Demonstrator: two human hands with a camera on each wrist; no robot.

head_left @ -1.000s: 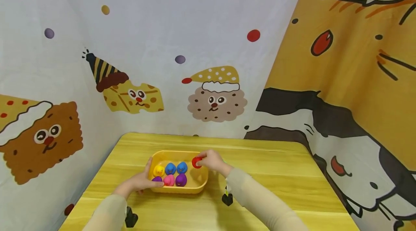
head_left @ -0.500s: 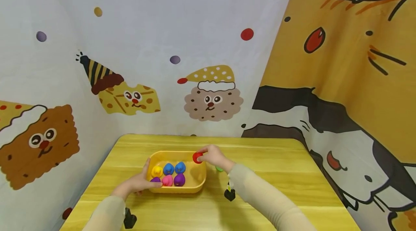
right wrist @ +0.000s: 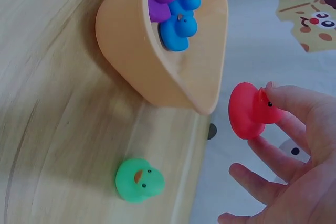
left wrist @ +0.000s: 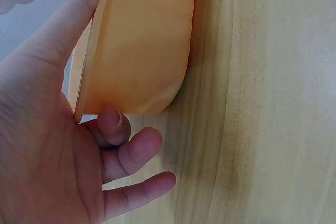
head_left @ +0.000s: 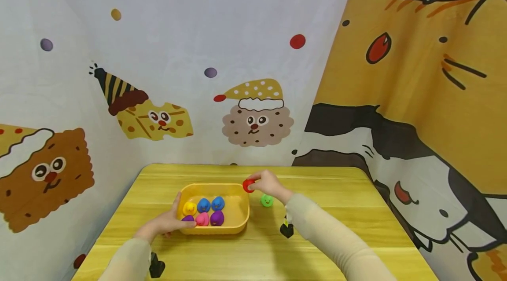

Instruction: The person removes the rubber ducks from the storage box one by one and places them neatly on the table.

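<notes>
The right grip (head_left: 269, 184) pinches a red duck (right wrist: 245, 110) between thumb and forefinger at its head, the other fingers held apart from it. The duck is off the worktop (head_left: 336, 228), just beyond the right end of a yellow tray (head_left: 233, 231); how high it hangs is hard to judge from these angles. The left grip (head_left: 164, 220) spreads around the tray's near left corner, its thumb along the near rim and the lower fingers loosely bent outside the end wall. Inside the tray stand six more ducks in two rows: a yellow duck (head_left: 189, 209) and two blue ducks (head_left: 218, 203) behind, a pink duck (head_left: 202, 219) between two purple ducks (head_left: 217, 218) in front, the left purple one partly hidden by the thumb. A green duck (right wrist: 137, 180) sits on the worktop, near the tray's right end. Farther out come the pale sleeves (head_left: 332, 235), then a white backdrop (head_left: 190, 17) with cartoon snacks and an orange cat print (head_left: 400, 74) to the right.
</notes>
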